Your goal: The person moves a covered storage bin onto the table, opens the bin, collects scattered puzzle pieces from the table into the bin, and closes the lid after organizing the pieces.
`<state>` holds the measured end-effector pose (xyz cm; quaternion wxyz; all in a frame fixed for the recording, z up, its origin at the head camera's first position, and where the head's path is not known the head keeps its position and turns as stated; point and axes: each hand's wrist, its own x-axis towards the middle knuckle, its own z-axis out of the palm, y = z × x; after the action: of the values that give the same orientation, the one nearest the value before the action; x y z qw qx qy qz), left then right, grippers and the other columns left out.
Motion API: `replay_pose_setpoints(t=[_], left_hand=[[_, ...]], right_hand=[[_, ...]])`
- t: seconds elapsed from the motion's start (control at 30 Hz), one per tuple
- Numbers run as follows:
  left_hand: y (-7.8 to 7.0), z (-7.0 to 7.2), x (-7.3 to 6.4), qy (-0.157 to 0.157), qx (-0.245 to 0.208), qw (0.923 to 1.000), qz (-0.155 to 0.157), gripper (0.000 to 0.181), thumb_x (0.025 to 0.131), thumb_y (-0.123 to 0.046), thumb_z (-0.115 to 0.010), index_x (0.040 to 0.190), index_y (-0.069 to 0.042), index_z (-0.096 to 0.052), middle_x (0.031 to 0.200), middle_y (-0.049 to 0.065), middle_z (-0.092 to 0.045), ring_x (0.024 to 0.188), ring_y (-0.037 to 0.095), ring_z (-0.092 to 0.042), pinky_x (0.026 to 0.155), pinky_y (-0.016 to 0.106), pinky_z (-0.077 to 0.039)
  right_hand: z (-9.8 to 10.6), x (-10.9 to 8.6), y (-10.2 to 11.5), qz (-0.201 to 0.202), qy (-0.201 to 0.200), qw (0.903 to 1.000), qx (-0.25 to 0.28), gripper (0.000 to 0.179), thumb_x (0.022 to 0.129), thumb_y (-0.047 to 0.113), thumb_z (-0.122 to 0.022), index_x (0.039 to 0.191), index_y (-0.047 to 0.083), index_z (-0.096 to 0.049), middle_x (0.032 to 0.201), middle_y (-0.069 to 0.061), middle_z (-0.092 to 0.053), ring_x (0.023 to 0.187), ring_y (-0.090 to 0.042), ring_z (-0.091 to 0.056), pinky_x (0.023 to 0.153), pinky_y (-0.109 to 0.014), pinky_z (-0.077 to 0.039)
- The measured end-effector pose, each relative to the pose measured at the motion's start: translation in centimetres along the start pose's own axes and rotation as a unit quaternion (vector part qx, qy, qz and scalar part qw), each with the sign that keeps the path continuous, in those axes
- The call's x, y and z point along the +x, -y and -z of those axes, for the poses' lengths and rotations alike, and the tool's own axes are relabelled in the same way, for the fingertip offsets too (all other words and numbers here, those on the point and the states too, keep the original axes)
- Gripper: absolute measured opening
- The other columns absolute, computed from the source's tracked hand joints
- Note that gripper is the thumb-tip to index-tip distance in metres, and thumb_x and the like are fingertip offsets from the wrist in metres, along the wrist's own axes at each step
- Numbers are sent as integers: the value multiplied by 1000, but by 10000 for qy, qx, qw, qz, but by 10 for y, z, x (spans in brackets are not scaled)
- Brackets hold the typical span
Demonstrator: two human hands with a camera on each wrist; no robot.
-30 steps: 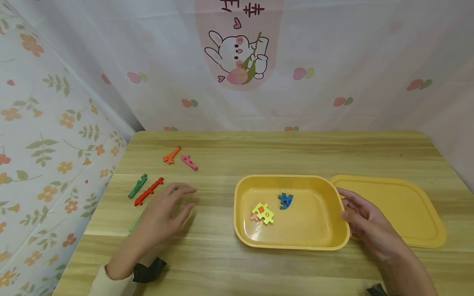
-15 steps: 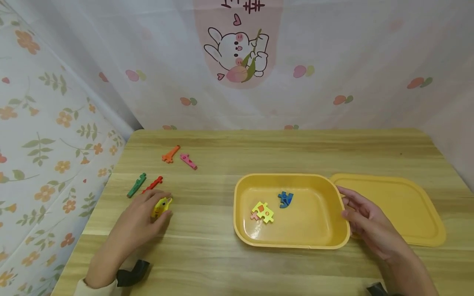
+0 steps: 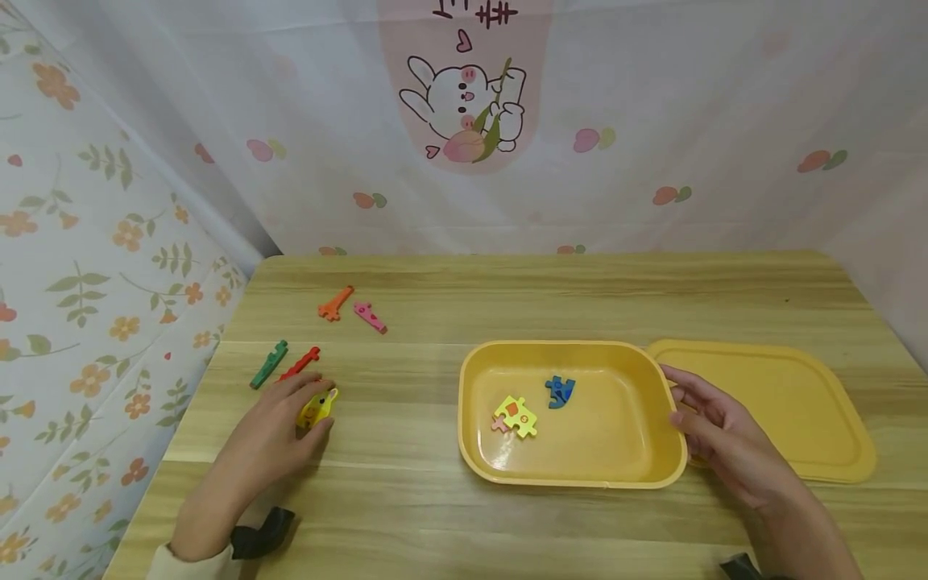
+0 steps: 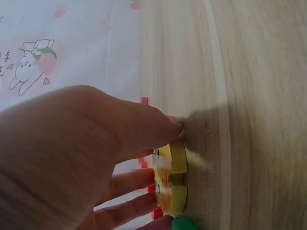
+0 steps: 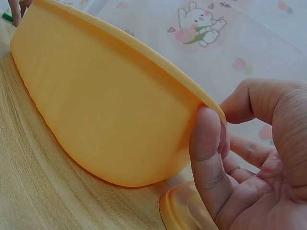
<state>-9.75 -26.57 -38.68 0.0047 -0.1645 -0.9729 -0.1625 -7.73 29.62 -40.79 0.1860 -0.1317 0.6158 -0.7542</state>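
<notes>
My left hand (image 3: pixel 257 447) pinches a yellow animal-head puzzle piece (image 3: pixel 315 409) at the table's left, thumb on one side and fingers on the other. In the left wrist view this yellow piece (image 4: pixel 178 158) stands close against the wood. A red puzzle piece (image 3: pixel 299 364), partly covered by the fingers, and a green one (image 3: pixel 269 365) lie just beyond that hand. My right hand (image 3: pixel 725 443) grips the right end of the yellow plastic box (image 3: pixel 554 346), its thumb at the rim (image 5: pixel 158 60). Inside lie a blue piece (image 3: pixel 560 392), a yellow-green piece (image 3: pixel 516 416) and a small pink one (image 3: pixel 499 424).
A yellow lid (image 3: pixel 797 411) lies flat right of the box, partly behind the right hand. Orange (image 3: pixel 337 304) and pink (image 3: pixel 370 316) pieces are at the back left. A patterned curtain (image 3: pixel 616 105) hangs behind the wooden table (image 3: pixel 406 499).
My left hand has moved left and down over the puzzle pieces, and its relaxed fingers have closed on the yellow piece. The right hand and the box have stayed put.
</notes>
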Motion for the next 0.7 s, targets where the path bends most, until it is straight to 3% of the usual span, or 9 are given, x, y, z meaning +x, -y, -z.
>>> replay_pose_setpoints(t=[0.4,0.7], left_hand=[[0,6,9,325,-8,9994,-97,41,85,-14,-76,125,-8,-69,135,16,-64,125,41,-59,103,59,-49],[-4,10,17,195,-127,9996,-149,39,84,-13,-75,121,-7,-69,130,16,-64,124,40,-58,101,57,-51]], right_hand=[[0,-2,1,-41,-56,10000,-65,56,104,-9,-31,157,7,-26,118,-3,-62,93,-10,-73,73,-33,-64],[-1,-1,2,-135,-129,9998,-64,55,104,-8,-33,156,8,-29,117,-1,-63,90,-9,-73,70,-31,-63]])
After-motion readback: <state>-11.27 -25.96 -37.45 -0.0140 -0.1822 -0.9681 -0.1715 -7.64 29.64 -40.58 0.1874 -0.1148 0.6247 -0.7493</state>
